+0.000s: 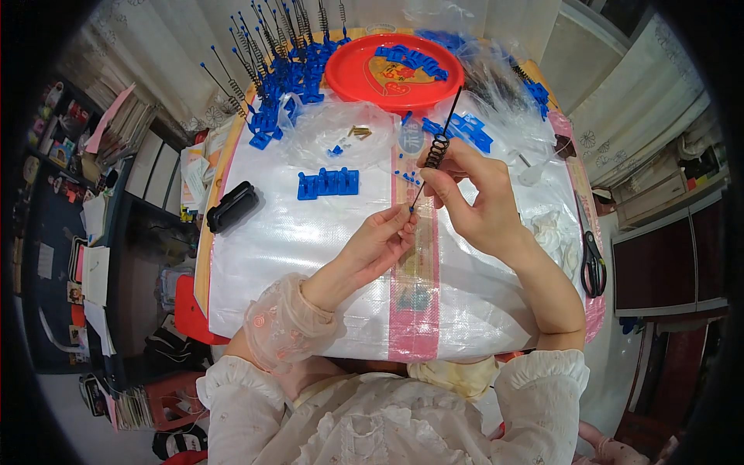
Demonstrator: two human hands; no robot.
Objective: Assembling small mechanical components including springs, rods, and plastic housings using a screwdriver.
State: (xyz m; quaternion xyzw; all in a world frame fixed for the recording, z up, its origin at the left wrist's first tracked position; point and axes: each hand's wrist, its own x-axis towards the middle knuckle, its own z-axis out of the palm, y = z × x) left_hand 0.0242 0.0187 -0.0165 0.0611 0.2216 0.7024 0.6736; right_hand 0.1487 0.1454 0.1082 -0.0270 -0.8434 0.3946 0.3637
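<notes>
In front of me a thin black rod with a coiled spring section [437,152] slants up to the right. My right hand [482,195] pinches it between thumb and fingers just below the coil. Closed on the rod's lower end is my left hand [378,242], where a tiny dark blue tip shows at the fingertips. Several small blue caps [409,177] lie scattered on the white woven sheet [310,240] beyond my hands. To their left sits a blue plastic block with upright slots [328,183]. Brass-coloured pins [359,132] rest on a clear plastic bag [310,132].
At the far left, blue holders [291,81] carry several upright coiled rods. A red tray [349,85] with blue parts stands at the back. More blue parts [470,130] lie right of it. Black scissors [593,267] rest at the right edge, a black case [232,207] at the left.
</notes>
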